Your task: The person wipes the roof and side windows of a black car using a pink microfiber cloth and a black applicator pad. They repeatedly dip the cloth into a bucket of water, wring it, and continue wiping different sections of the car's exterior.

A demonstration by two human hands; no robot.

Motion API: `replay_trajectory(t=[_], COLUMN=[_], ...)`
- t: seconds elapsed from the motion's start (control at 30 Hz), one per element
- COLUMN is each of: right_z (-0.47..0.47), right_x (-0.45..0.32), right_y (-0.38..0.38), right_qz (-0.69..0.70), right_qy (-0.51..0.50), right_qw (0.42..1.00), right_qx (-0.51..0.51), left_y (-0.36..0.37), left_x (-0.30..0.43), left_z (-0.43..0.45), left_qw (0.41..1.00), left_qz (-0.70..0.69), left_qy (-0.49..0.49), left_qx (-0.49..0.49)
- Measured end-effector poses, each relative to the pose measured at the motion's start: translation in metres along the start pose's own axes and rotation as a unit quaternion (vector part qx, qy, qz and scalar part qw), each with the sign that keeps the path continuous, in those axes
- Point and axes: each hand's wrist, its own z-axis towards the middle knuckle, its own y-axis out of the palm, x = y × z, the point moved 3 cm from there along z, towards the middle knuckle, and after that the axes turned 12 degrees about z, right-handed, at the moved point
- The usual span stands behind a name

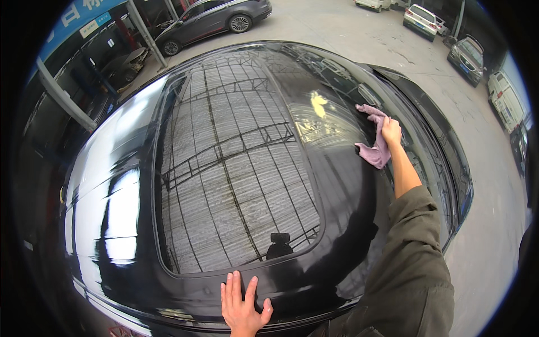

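A black car's glossy roof (341,177) spreads before me, with a large glass sunroof panel (236,168) that mirrors roof trusses overhead. My right hand (391,131) grips a mauve cloth (377,147) near the roof's edge beside a sloping window. The cloth hangs in folds against the dark paint. Pale streaks and a bright yellowish reflection lie left of the cloth. My left hand (243,309) rests flat on the roof just below the sunroof's near edge, fingers spread, holding nothing.
A dark grey car (214,21) stands beyond the roof at the upper left, near a slanted metal post (147,33). Parked at the upper right are a white car (421,21), a dark car (466,59) and a white van (506,99) on the concrete floor (349,31).
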Motion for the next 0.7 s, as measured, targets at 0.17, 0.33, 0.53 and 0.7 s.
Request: replay_trajectory(t=[0.17, 0.33, 0.53, 0.7], right_z=[-0.02, -0.056, -0.105, -0.098], right_x=[-0.077, -0.079, -0.094, -0.188], right_y=[-0.022, -0.032, 0.052, 0.11], right_qz=[0.671, 0.144, 0.002, 0.006], right_qy=[0.183, -0.22, -0.238, -0.299], right_qw=[0.603, 0.958, 0.93, 0.897], right_qx=[-0.391, -0.114, -0.279, -0.325], left_y=[0.005, -0.001, -0.005, -0.008], left_x=[-0.007, -0.002, 0.009, 0.01], left_z=[-0.008, -0.007, 0.002, 0.004], left_qw=[1.0, 1.0, 0.999, 0.998], left_qz=[0.023, 0.01, 0.021, 0.031], left_qy=[-0.002, -0.001, 0.005, 0.011], left_qx=[0.008, -0.004, -0.046, -0.044])
